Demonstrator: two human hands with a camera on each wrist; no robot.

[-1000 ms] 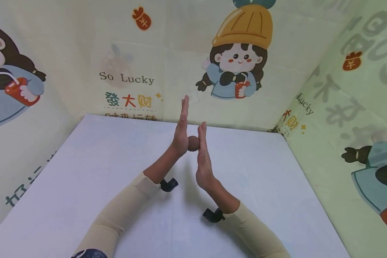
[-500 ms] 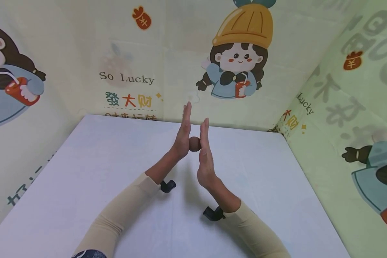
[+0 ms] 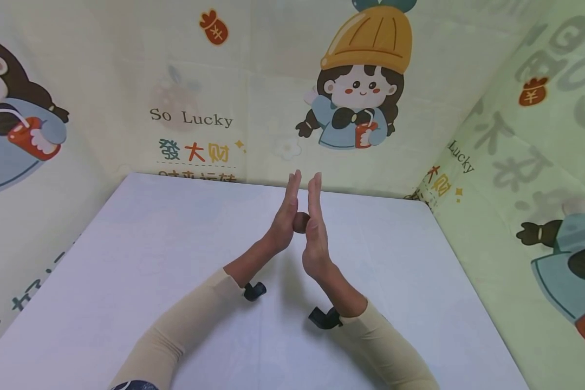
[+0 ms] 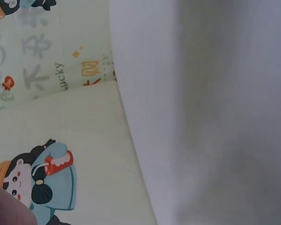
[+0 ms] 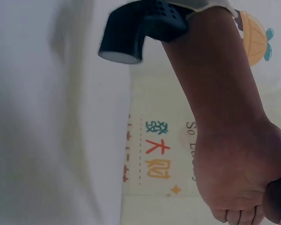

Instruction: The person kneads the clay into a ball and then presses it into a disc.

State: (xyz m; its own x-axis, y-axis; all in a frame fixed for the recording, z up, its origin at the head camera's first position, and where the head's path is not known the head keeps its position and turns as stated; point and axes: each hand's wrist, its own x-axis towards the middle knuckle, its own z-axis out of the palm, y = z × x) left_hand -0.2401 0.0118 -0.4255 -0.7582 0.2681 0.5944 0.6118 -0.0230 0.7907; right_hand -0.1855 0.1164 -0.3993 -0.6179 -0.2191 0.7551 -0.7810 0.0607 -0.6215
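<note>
A small brown ball (image 3: 300, 222) sits between two flat palms, raised above the white table. My left hand (image 3: 281, 221) presses it from the left with straight fingers pointing away from me. On the other side, my right hand (image 3: 316, 238) touches the ball, its fingers also straight and its thumb lying close to the ball. The right wrist view shows the left hand (image 5: 243, 164) beside the dark ball (image 5: 276, 201) at the lower right edge. Only a blurred bit of skin (image 4: 9, 208) shows in the left wrist view, its part unclear.
The white table (image 3: 175, 233) spreads beneath both arms, with their shadows on it. Printed cloth walls (image 3: 273, 81) with cartoon figures and lettering stand behind and at both sides. Black wrist cameras (image 3: 325, 318) hang at the beige sleeve cuffs.
My left hand has slid back toward me and rightward, while my right hand has moved slightly forward and right. The ball has shifted a little right and toward me, still between the palms.
</note>
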